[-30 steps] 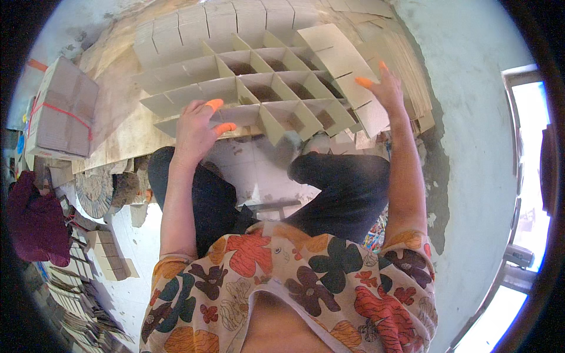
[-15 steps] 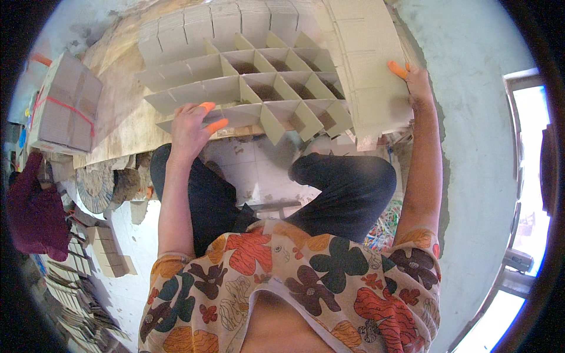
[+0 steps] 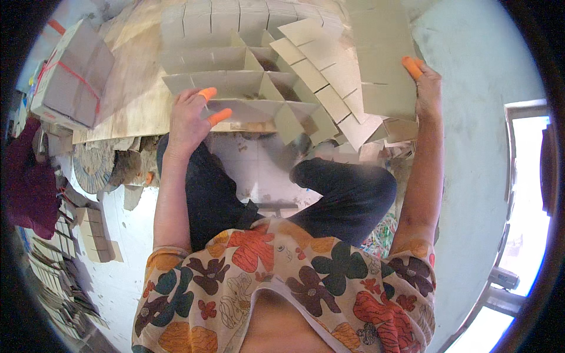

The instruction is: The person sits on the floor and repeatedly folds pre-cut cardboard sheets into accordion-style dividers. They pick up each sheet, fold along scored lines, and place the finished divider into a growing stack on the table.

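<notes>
A cardboard divider grid point(image 3: 235, 63) of interlocked slotted strips stands on the wooden table in front of me. My left hand point(image 3: 191, 120), with orange covers on thumb and forefinger, grips the near left strip of that grid; its other fingers are partly hidden. Over the grid's right side, several slotted cardboard strips point(image 3: 323, 82) lie fanned at a slant. Beside them is a flat cardboard piece point(image 3: 385, 65), its right edge held by my right hand point(image 3: 428, 88). The orange-covered thumb rests on top, and the fingers are mostly hidden behind.
A row of slotted cardboard point(image 3: 253, 16) stands behind the grid. On the wooden table point(image 3: 132, 76), a box point(image 3: 73, 76) with red strapping sits at the left. A person in a maroon sleeve point(image 3: 32, 182) is at far left, near stacked cardboard point(image 3: 59, 276). A wall point(image 3: 471, 147) borders the right.
Slotted strips at the right have come out of line and now fan leftward over the grid. My right hand has shifted slightly right with the flat piece. My left hand keeps its grip.
</notes>
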`<state>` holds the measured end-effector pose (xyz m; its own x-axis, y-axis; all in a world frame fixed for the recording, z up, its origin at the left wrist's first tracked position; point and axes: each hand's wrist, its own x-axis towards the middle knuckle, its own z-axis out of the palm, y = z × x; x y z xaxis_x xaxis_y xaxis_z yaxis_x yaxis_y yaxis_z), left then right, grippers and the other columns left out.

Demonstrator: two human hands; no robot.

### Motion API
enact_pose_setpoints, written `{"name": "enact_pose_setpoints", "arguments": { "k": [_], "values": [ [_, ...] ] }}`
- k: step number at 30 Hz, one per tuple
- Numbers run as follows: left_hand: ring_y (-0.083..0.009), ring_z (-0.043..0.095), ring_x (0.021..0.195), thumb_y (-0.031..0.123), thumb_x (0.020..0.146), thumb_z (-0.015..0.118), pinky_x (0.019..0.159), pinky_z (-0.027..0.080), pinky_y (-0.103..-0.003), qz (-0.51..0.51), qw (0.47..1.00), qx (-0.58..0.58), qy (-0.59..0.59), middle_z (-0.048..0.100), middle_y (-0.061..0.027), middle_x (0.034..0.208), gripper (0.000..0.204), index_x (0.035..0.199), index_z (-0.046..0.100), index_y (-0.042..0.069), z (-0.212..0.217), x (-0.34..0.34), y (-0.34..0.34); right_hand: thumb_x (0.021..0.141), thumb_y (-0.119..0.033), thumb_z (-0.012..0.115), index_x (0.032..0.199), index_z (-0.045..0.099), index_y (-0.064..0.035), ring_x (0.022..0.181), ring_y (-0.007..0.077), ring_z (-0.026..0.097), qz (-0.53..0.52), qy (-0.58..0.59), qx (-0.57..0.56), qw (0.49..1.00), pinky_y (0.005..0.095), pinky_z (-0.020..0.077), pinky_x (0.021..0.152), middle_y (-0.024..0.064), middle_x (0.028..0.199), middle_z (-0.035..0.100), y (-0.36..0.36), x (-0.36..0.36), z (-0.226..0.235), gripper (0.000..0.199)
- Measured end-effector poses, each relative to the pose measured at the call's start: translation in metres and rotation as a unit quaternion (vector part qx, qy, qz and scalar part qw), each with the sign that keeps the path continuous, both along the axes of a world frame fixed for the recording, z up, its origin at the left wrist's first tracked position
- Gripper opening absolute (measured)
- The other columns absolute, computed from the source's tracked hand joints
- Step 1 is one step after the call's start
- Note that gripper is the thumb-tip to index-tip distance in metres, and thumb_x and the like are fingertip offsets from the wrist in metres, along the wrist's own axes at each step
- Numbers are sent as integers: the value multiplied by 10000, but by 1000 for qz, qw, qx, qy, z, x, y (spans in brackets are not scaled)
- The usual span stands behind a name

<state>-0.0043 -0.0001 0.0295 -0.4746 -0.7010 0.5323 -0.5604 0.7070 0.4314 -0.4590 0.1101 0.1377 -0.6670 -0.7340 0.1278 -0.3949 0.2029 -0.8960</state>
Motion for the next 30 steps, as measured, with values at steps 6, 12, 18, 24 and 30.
{"name": "enact_pose_setpoints", "arguments": {
  "k": [6,12,18,24,30],
  "values": [
    [-249,569,888,175,652,745,838,415,-368,-2,1000,-26,-5,649,-85,853,311,926,651,61,-6,9,-10,767,-157,691,1119,616,-19,834,113,592,138,202,-63,968,295,486,718,93,952,670,-29,128,28,385],
    [-235,554,720,124,642,726,811,411,-366,-24,998,37,36,606,-62,687,158,776,654,81,-26,7,-18,766,-105,709,1160,565,17,646,97,529,229,302,-24,925,254,466,629,83,757,654,-68,212,-4,437],
    [-242,526,702,84,628,734,717,409,-353,-48,997,22,49,555,-74,656,166,773,653,67,-28,4,-20,742,-109,698,1138,570,23,649,256,596,255,335,-65,905,315,471,627,227,838,628,-95,233,-26,437],
    [-255,519,685,68,621,728,720,404,-358,-44,998,27,48,544,-81,646,158,753,642,56,-28,3,-21,762,-138,674,1130,574,26,757,355,622,293,373,-52,879,354,477,660,259,840,602,-103,235,-15,415],
    [-260,523,674,73,618,730,690,416,-368,-34,997,41,50,544,-80,646,149,739,644,61,-24,1,-20,773,-154,667,1138,572,13,753,360,617,287,349,-13,892,373,478,668,262,827,601,-111,241,-27,412]
  ]
}}
